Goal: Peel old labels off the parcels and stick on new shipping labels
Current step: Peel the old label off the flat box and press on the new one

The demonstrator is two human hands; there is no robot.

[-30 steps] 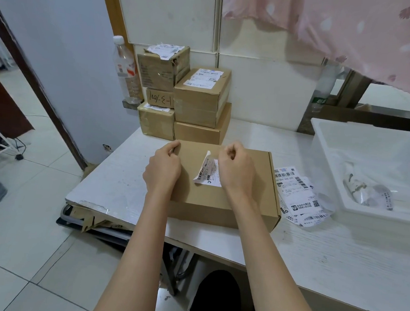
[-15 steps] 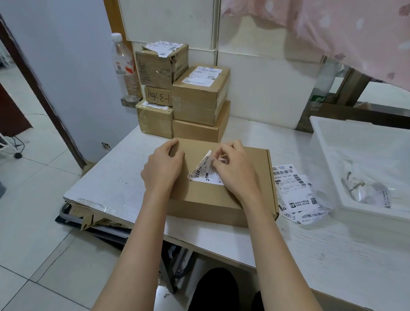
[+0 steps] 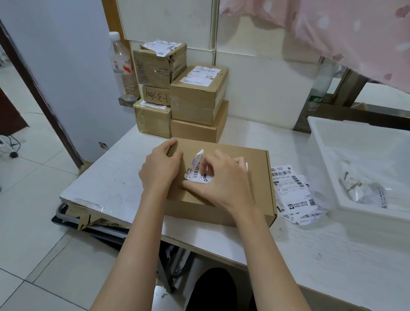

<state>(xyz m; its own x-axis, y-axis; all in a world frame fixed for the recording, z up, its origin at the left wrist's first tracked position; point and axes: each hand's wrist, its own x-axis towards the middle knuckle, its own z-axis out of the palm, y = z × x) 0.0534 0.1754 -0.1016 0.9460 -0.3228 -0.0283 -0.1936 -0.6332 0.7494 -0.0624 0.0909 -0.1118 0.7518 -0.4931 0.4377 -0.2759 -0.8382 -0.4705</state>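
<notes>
Your two bare forearms reach up from the near edge of the white, wood-grained table (image 3: 313, 257) onto a flat brown cardboard parcel (image 3: 257, 183) that lies on the table's left part, its long axis running left to right and its matte lid facing up. Your left hand (image 3: 160, 170) rests on the parcel's left end, knuckles up and fingers bent over the far left edge, gripping the box. Your right hand (image 3: 224, 183) lies on the lid with its thumb flat on the cardboard and its fingers curled together, pinching the old label (image 3: 198, 172). This label is a small white paper rectangle printed with barcodes; its left part is lifted and curls upward off the lid, the tip pointing away from you, while the lower right part looks to be still stuck down.

Just right of the parcel, a loose fan of white printed shipping labels (image 3: 293, 190) lies on the table. Beyond them stands a translucent white plastic bin (image 3: 325, 149) holding crumpled label scraps. At the far left corner, against the tiled wall, taped cardboard boxes (image 3: 195, 101) are stacked, some bearing labels, with a clear plastic bottle (image 3: 121, 64) beside them. A pink spotted cloth (image 3: 353, 27) hangs above.
</notes>
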